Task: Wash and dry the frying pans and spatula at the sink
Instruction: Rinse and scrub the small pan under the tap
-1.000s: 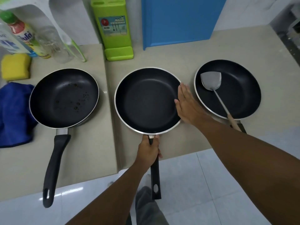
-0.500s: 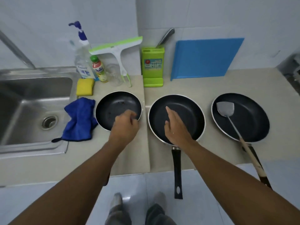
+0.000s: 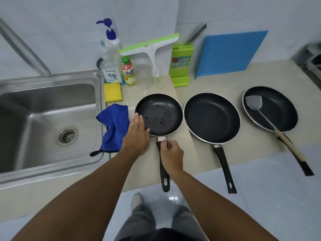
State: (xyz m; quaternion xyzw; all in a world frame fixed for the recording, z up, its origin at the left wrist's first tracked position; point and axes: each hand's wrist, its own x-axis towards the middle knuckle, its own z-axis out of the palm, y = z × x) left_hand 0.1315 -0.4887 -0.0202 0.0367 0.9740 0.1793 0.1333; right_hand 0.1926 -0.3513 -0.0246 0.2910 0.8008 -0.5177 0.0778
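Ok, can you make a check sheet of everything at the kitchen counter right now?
Surface: beige counter, pans in a row.
Job's things: speckled pan nearest sink; middle pan; far pan with spatula lying in it.
Clutter: blue cloth, yellow sponge, soap bottle, small bottle, jar, squeegee, knife block, blue board.
Hands: left hand flat on the speckled pan's rim; right hand grips its handle.
Cables: nothing seen.
Surroundings: steel sink and tap on the left, white wall tiles, pale floor.
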